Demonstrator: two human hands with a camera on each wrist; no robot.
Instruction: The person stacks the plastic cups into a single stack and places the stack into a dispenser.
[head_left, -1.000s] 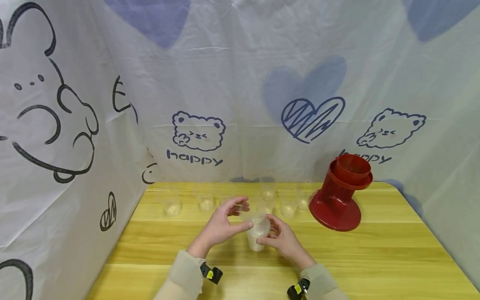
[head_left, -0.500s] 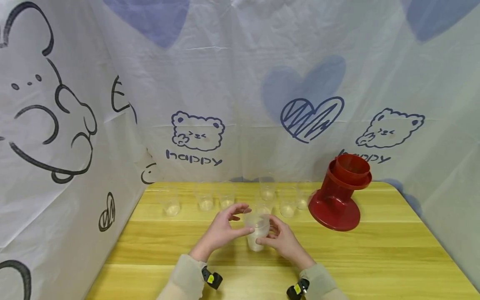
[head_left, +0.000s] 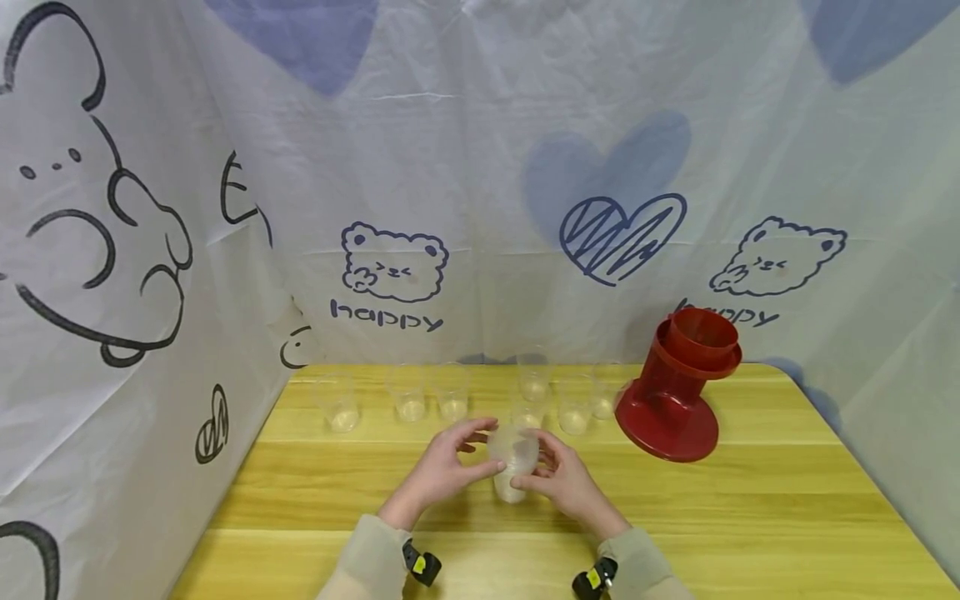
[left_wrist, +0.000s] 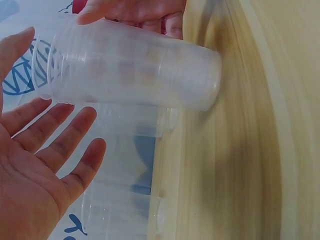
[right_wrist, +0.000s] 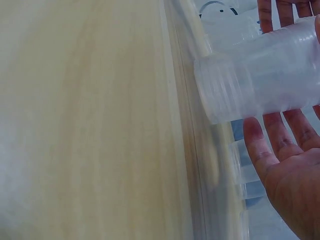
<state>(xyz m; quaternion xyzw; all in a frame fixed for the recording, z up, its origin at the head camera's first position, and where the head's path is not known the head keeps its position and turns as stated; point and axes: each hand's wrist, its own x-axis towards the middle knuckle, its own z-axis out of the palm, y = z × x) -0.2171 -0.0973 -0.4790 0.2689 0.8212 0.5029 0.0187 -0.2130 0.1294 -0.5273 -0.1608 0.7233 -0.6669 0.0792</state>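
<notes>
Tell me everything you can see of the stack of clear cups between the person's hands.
The stack of clear cups looks like see-through plastic, cloudy where the nested walls overlap. Several rims sit close together at its wide top, and it narrows toward the base. It is roughly upright over the wooden table, mouth up; whether its base touches the wood is hard to tell. The right hand holds its side with thumb and fingers. The left hand is beside its rim, contact unclear.
</notes>
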